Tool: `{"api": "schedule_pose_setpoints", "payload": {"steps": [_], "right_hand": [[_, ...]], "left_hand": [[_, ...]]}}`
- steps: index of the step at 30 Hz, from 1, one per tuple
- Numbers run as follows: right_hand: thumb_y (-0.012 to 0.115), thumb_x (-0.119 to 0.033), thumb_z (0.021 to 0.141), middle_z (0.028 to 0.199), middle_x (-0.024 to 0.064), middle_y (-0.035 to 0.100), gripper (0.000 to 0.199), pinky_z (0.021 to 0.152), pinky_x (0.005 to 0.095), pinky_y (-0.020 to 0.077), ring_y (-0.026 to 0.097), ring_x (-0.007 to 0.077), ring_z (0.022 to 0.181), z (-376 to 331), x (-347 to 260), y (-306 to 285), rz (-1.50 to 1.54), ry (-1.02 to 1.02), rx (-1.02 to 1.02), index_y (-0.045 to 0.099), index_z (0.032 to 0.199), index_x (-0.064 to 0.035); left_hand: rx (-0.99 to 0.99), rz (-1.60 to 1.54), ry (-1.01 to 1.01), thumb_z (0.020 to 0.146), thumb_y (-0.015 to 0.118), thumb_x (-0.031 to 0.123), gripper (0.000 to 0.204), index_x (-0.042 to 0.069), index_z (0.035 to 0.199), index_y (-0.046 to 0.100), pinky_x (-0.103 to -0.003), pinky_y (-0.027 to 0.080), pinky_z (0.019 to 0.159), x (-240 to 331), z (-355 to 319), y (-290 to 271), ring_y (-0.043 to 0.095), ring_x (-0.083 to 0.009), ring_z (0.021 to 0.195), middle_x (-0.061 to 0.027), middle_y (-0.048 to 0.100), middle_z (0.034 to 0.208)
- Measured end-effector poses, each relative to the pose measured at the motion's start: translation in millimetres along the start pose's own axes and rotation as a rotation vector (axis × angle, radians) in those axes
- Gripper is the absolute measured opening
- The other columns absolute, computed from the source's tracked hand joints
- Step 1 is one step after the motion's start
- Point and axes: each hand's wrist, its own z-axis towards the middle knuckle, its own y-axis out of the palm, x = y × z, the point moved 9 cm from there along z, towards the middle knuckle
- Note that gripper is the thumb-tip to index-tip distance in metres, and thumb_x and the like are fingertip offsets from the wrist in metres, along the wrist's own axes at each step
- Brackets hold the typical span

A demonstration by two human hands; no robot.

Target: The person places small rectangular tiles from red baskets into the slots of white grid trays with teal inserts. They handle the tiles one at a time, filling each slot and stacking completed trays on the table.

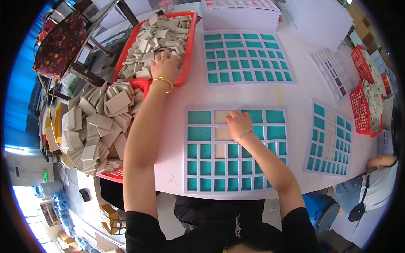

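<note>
My left hand point(166, 66), with a gold bangle at the wrist, reaches into a red basket point(192, 46) of small cream rectangular tiles point(148, 36). Its fingers are apart and rest among the tiles. In front of me lies a white grid panel point(185, 147) with teal cells. Cream tiles fill a few cells in its second and third columns, one of them a larger tile point(222, 134). Over the upper cells, my right hand point(239, 125) has its fingers bent together against the panel beside the top cream tile point(220, 117). Whatever those fingers hold is hidden beneath them.
A second red basket point(113, 175) heaped with larger cream tiles stands at the left. Another teal grid panel point(249, 57) lies beyond mine, below a stack of white panels point(240, 19). On the right are a partly tiled panel point(329, 139), red baskets point(362, 110) and a person's arm point(382, 161).
</note>
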Motion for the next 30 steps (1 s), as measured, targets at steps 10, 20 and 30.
{"api": "schedule_pose_setpoints", "payload": {"steps": [10, 20, 30], "right_hand": [[0.06, -0.01, 0.077, 0.11, 0.0061, 0.057, 0.022, 0.084, 0.0376, 0.0399, 0.053, 0.021, 0.106, -0.6, 1.2, 1.2, 0.026, -0.003, 0.026, 0.067, 0.099, -0.0106], [0.059, -0.011, 0.079, 0.109, 0.0048, 0.056, 0.022, 0.088, 0.0397, 0.0395, 0.054, 0.0208, 0.104, 4.2, 3.0, 2.9, 0.046, 0.016, -0.04, 0.067, 0.099, -0.0119], [0.058, -0.015, 0.082, 0.115, 0.005, 0.055, 0.032, 0.085, 0.0414, 0.0419, 0.053, 0.0228, 0.108, -10.3, 5.4, -6.2, 0.097, -0.025, -0.015, 0.059, 0.114, -0.0161]], "left_hand": [[0.024, 0.197, 0.383, 0.083, 0.057, 0.023, 0.019, 0.022, 0.095, 0.071, -0.039, 0.046, 0.089, 5.2, 13.9, 34.6, 0.052, -0.0239, 0.118, -0.0027, 0.054, 0.131], [0.372, -0.364, 0.059, 0.083, 0.06, 0.011, 0.026, 0.011, 0.109, 0.065, -0.04, 0.052, 0.074, -43.0, 2.3, -26.0, 0.066, -0.0291, 0.083, -0.0103, 0.066, 0.108], [0.504, -1.303, -0.69, 0.09, 0.061, 0.012, 0.018, 0.0, 0.101, 0.066, -0.024, 0.053, 0.062, -90.1, -44.8, 25.9, 0.063, -0.0121, 0.073, -0.0046, 0.067, 0.083]]}}
